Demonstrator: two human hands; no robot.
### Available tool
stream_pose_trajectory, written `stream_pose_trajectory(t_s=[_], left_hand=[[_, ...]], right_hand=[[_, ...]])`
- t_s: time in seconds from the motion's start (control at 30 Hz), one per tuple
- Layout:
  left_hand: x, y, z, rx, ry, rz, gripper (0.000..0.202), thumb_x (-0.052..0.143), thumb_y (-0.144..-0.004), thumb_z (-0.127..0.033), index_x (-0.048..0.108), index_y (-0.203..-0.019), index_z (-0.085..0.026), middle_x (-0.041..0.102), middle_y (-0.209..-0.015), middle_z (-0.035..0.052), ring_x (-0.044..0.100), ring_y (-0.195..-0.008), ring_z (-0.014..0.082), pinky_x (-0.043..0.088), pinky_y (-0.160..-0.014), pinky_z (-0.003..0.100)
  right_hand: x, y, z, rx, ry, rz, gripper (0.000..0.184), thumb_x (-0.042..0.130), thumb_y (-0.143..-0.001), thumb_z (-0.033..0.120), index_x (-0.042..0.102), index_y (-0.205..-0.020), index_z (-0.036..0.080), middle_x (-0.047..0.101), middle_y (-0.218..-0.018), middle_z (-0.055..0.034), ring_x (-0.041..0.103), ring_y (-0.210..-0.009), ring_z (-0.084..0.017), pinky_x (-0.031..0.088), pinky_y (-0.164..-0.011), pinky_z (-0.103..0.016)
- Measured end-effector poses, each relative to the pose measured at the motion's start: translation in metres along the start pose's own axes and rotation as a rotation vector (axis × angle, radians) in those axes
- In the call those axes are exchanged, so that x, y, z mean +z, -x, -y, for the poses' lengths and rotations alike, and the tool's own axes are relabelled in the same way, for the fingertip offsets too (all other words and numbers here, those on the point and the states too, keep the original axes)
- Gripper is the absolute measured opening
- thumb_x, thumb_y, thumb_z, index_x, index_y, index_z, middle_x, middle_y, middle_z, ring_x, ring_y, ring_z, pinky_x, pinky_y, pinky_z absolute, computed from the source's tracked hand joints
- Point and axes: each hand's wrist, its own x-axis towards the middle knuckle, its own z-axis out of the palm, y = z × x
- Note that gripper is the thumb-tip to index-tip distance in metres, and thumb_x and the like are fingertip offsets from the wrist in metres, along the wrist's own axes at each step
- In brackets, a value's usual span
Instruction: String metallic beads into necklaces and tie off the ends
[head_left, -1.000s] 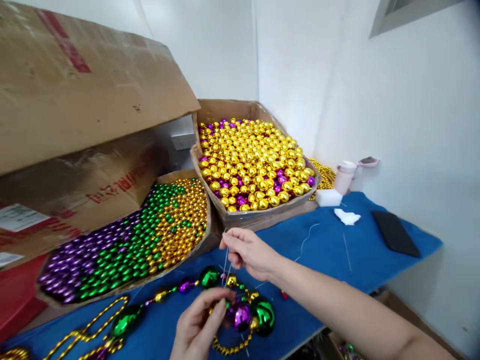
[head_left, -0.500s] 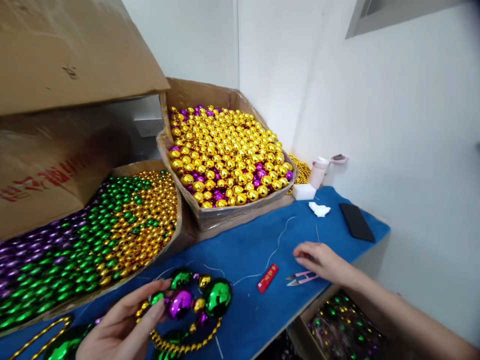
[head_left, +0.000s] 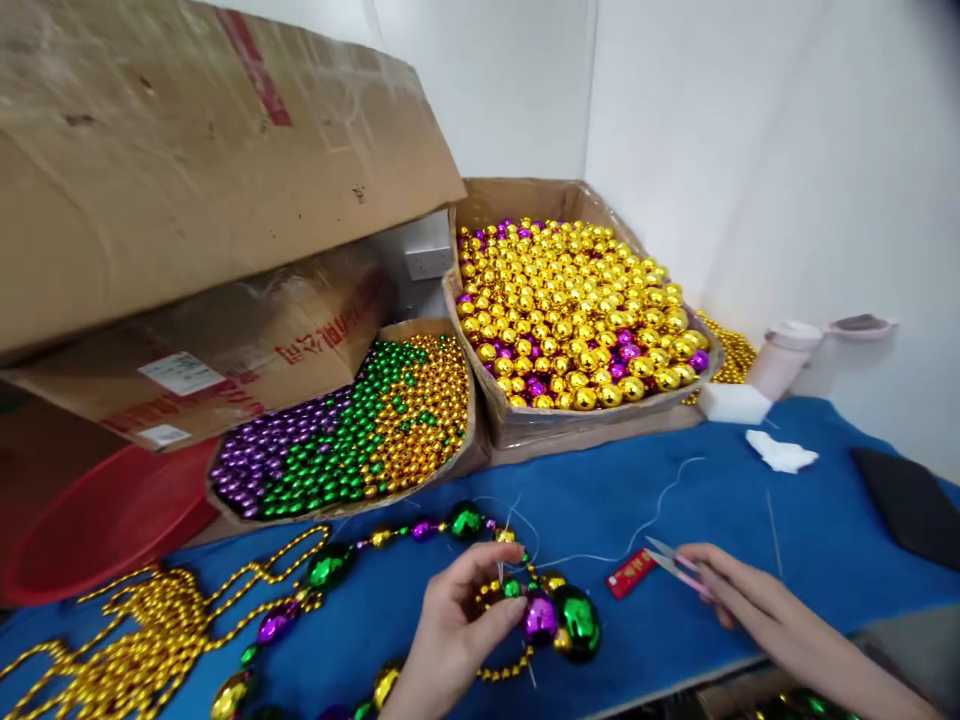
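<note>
A strand of shiny green, purple and gold beads (head_left: pixel 540 618) is pinched between the thumb and fingers of my left hand (head_left: pixel 465 625), near a small green bead. A thin white thread (head_left: pixel 577 558) runs from the strand to the right over the cloth. In my right hand (head_left: pixel 742 598) are pink-handled thread snips (head_left: pixel 684 568), blades pointing left. The tips of the snips are close to a small red packet (head_left: pixel 630 574). More of the strand, with large green beads (head_left: pixel 330 566), curves across the cloth left of my left hand, which hides part of it.
Cardboard boxes hold gold balls (head_left: pixel 577 310) and purple, green and gold beads (head_left: pixel 352 430). Gold bead chains (head_left: pixel 142 640) lie at left near a red basin (head_left: pixel 120 520). On the blue cloth (head_left: pixel 600 480) are a white block (head_left: pixel 735 403), crumpled tissue (head_left: pixel 781 452) and a black flat object (head_left: pixel 907 510).
My right hand, earlier hovering by the snips, now holds them up from the cloth. My view has swung left, bringing the gold chains and red basin into sight. My left hand still pinches the strand.
</note>
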Motion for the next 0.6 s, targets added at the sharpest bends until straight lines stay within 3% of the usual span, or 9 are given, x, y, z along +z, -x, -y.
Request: stream_pose_trajectory(t_s=[0.07, 0.13, 0.23, 0.4, 0.6], left_hand=[[0.000, 0.001, 0.001, -0.010, 0.003, 0.024, 0.032, 0.069, -0.076, -0.028, 0.065, -0.107, -0.024, 0.067, -0.106, 0.0070, 0.060, -0.088, 0.0210, 0.048, -0.078, 0.028], [0.000, 0.002, 0.001, -0.028, 0.014, 0.059, 0.035, 0.069, -0.075, -0.027, 0.063, -0.110, -0.024, 0.067, -0.098, 0.0061, 0.059, -0.082, 0.0188, 0.047, -0.073, 0.027], [-0.002, 0.002, 0.002, -0.053, 0.072, 0.102, 0.039, 0.070, -0.076, -0.027, 0.061, -0.113, -0.023, 0.065, -0.086, 0.0037, 0.057, -0.074, 0.0159, 0.045, -0.066, 0.024], [-0.010, 0.002, 0.010, -0.054, 0.171, 0.082, 0.043, 0.071, -0.074, -0.027, 0.059, -0.115, -0.024, 0.065, -0.094, 0.0045, 0.056, -0.075, 0.0144, 0.044, -0.066, 0.023], [-0.013, 0.003, 0.013, -0.062, 0.228, 0.140, 0.045, 0.073, -0.072, -0.025, 0.060, -0.115, -0.024, 0.066, -0.107, 0.0061, 0.056, -0.077, 0.0136, 0.044, -0.068, 0.023]], right_hand=[[0.015, -0.009, 0.051, -0.013, -0.137, 0.137, 0.036, 0.028, -0.095, 0.048, 0.054, -0.113, 0.029, 0.058, -0.072, 0.0000, 0.052, -0.060, -0.016, 0.042, -0.059, -0.027], [0.030, -0.022, 0.095, -0.129, -0.139, 0.215, 0.031, 0.035, -0.094, 0.047, 0.056, -0.107, 0.028, 0.058, -0.078, 0.0014, 0.050, -0.062, -0.013, 0.040, -0.059, -0.025], [0.046, -0.041, 0.131, -0.299, -0.090, 0.318, 0.027, 0.040, -0.093, 0.042, 0.059, -0.096, 0.023, 0.057, -0.077, 0.0025, 0.049, -0.068, -0.012, 0.037, -0.061, -0.023], [0.059, -0.059, 0.137, -0.360, -0.095, 0.396, 0.032, 0.038, -0.094, 0.043, 0.060, -0.096, 0.020, 0.056, -0.078, 0.0030, 0.048, -0.071, -0.011, 0.036, -0.064, -0.022], [0.069, -0.065, 0.138, -0.399, -0.131, 0.474, 0.037, 0.036, -0.095, 0.046, 0.060, -0.097, 0.018, 0.051, -0.074, 0.0038, 0.045, -0.068, -0.010, 0.034, -0.061, -0.021]])
